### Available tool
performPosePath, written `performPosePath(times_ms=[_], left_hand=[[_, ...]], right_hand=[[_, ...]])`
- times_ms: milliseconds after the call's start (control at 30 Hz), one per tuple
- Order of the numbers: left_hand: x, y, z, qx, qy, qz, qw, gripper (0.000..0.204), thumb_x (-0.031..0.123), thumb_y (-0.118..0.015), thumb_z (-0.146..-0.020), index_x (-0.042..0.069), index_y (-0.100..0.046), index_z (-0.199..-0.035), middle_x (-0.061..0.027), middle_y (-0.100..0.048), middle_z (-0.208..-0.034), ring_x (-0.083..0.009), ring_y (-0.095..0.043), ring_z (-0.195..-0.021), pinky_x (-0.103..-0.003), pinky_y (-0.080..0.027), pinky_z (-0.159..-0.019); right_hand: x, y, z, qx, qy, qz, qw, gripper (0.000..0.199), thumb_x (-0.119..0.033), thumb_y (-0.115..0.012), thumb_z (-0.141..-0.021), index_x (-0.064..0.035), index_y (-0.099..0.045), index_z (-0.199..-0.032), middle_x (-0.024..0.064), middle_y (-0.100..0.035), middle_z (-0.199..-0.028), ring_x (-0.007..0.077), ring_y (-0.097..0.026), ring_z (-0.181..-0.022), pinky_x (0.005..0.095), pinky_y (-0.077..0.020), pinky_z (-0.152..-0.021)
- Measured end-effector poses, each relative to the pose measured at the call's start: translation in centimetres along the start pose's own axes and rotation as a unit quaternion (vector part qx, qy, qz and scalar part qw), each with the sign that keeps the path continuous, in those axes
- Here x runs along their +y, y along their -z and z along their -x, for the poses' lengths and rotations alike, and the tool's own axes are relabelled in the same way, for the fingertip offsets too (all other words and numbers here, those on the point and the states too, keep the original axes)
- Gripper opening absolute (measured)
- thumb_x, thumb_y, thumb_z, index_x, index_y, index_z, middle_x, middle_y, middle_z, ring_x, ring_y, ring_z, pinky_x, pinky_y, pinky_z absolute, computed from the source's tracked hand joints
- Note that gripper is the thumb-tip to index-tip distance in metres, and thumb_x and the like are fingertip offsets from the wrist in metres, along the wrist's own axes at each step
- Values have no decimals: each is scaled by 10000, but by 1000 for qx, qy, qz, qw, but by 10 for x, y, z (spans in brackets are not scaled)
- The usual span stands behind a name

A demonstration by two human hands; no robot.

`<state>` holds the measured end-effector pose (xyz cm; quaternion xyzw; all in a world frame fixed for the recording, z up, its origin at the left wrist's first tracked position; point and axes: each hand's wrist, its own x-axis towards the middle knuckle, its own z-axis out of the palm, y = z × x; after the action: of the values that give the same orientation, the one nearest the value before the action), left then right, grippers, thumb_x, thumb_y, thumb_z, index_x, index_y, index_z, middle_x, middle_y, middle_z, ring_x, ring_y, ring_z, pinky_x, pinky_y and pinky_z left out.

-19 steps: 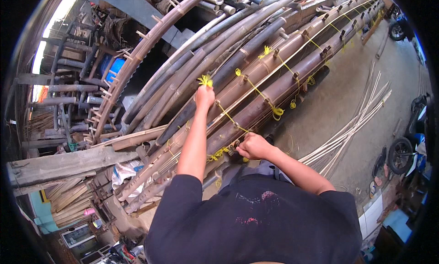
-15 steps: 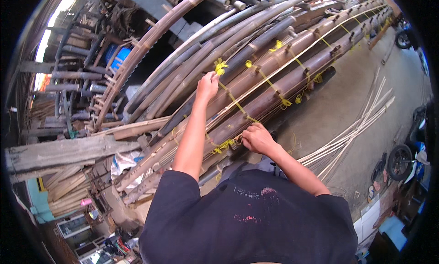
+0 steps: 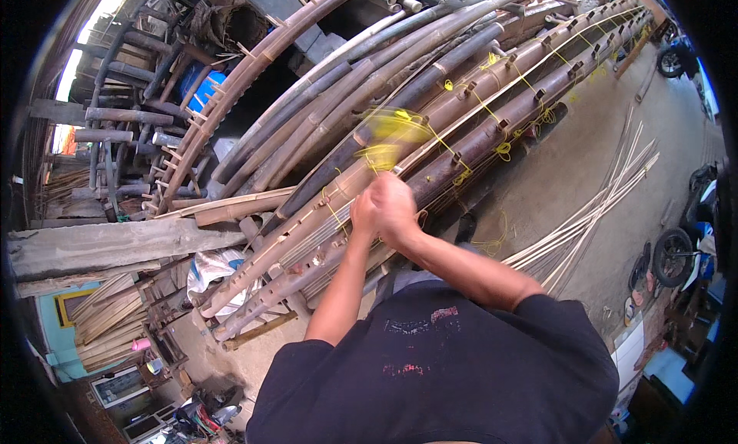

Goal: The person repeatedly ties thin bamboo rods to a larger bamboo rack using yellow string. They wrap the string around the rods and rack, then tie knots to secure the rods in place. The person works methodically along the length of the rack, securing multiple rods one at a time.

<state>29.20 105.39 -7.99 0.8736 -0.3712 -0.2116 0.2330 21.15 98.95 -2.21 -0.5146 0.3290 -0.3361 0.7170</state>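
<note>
- One clump of yellow cord (image 3: 393, 127), badly smeared by motion, shows just above both hands on my feed, over the upper pole; loose strands, single ends untraceable.
- Left hand (image 3: 364, 215): pressed close to the other, fingers partly hidden. Can't tell if it grasps cord or is loose.
- Right hand (image 3: 393, 203): blurred, overlapping the left one from my angle. Clenched or released, I can't tell.
- Upper bamboo pole (image 3: 255, 269): slotted, long, diagonal, lower left to upper right, passing beyond the hands.
- Lower bamboo pole (image 3: 438, 165): darker brown, alongside it, short pegs (image 3: 503, 126) along its upper side.
- Yellow ties (image 3: 526, 76) cross between both poles; looped tails (image 3: 503, 150) hang at the lower one.
- Farther out, I get a heap of bent poles (image 3: 330, 117), then a curved toothed bamboo (image 3: 254, 65) with a blue drum (image 3: 206, 93) behind.
- Left side: weathered plank (image 3: 127, 246), white sack (image 3: 214, 271) near its end.
- Right side: pale thin sticks (image 3: 596, 202) crossed on the concrete floor (image 3: 538, 186); motorbike wheel (image 3: 673, 257) near the edge.
</note>
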Motion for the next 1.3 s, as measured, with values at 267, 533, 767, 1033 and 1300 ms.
performPosePath(times_ms=[267,533,767,1033,1300], left_hand=[[10,2,-11,6,24,54,998,337,339,-508,-994,69,-690,-1080,-255,-680,-968,-463,-636,-955,-526,-487,-820],[22,5,-3,20,70,80,994,276,265,-528,-999,40,-685,-1030,-206,-678,-842,-293,-673,-756,-392,-500,-698],[-16,-14,-22,79,-41,146,985,298,245,-493,-1023,19,-685,-1057,-172,-705,-906,-259,-665,-818,-388,-506,-737],[6,-6,-10,86,-51,122,988,295,263,-515,-1022,34,-701,-1027,-176,-700,-829,-286,-683,-771,-381,-503,-714],[62,67,-97,130,-70,287,947,302,218,-492,-1037,0,-700,-1016,-76,-623,-676,-150,-583,-604,-303,-488,-613]], right_hand=[[28,-1,-124,-105,183,645,735,675,-574,-372,-1012,-2,-729,-1019,184,-673,-1022,277,-621,-1021,481,-373,-998],[8,87,2,-450,150,365,801,357,-233,-550,-983,6,-580,-719,159,-569,-647,295,-582,-653,430,-466,-641],[-63,80,33,-289,331,356,825,309,-298,-615,-942,-59,-653,-749,131,-639,-792,296,-634,-910,511,-360,-1036],[22,132,45,-386,126,379,832,383,-340,-532,-985,-88,-640,-717,123,-604,-706,309,-584,-769,453,-358,-843],[38,124,55,-354,121,399,837,383,-334,-538,-981,-63,-670,-744,150,-637,-710,324,-625,-786,437,-427,-782]])
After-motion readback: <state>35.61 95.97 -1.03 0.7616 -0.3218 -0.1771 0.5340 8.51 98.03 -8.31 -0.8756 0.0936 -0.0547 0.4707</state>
